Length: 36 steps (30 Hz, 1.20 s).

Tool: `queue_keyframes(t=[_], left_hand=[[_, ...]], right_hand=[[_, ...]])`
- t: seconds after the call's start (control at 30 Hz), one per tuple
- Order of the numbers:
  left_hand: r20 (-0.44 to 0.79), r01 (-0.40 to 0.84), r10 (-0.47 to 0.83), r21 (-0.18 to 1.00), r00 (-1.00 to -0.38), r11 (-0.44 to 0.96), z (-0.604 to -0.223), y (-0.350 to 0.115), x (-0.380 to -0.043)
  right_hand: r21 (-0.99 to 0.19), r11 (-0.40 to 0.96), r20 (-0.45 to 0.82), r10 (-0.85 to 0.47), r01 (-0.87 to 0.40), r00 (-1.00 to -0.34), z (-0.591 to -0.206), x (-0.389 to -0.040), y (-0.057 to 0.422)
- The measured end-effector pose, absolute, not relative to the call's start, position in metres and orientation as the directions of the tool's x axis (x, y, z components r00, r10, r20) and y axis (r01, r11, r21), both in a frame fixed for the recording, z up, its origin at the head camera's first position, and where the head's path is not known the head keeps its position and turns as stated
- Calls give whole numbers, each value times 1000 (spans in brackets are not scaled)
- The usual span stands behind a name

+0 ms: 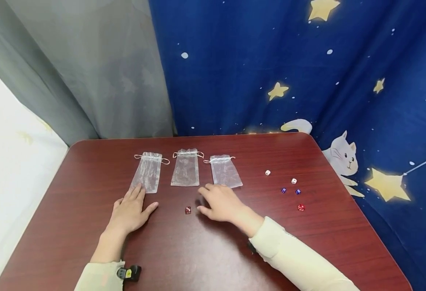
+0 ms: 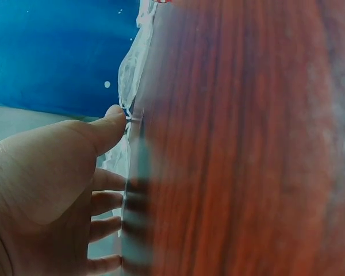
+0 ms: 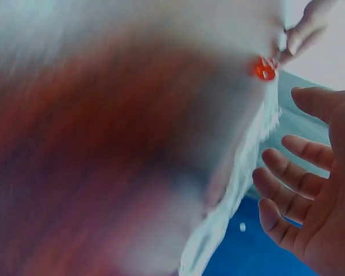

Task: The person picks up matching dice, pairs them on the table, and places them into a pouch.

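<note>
My left hand (image 1: 128,212) lies spread on the table, its fingertips at the bottom edge of the left sheer white drawstring bag (image 1: 148,173). A translucent red die (image 1: 188,210) sits between my two hands. Just right of it my right hand (image 1: 222,203) hovers low, fingers loosely bent around nothing; its fingertips are by the lower edge of the right drawstring bag (image 1: 226,171). The middle drawstring bag (image 1: 185,169) lies flat between the other two. In the right wrist view the thumb and fingers are parted, with the red die (image 3: 265,69) beyond them.
On the right of the dark red table (image 1: 184,258) are two white dice (image 1: 268,172), two blue dice (image 1: 283,190) and another red die (image 1: 301,207). Behind the far edge hangs a blue and grey curtain (image 1: 227,81).
</note>
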<state>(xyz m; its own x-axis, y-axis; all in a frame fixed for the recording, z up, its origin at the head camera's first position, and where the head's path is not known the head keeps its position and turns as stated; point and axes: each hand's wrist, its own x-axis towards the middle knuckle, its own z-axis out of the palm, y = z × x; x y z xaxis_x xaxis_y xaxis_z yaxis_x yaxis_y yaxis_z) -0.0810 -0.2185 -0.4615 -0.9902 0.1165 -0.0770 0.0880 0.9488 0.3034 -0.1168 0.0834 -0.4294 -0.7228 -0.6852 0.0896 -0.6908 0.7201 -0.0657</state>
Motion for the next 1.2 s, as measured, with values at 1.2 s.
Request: queue_keyframes(t=[1.2], left_hand=[[-96, 79, 113, 299, -989, 951, -459, -218, -81]], right_hand=[[-114, 819, 182, -539, -562, -823, -424, -119, 170]])
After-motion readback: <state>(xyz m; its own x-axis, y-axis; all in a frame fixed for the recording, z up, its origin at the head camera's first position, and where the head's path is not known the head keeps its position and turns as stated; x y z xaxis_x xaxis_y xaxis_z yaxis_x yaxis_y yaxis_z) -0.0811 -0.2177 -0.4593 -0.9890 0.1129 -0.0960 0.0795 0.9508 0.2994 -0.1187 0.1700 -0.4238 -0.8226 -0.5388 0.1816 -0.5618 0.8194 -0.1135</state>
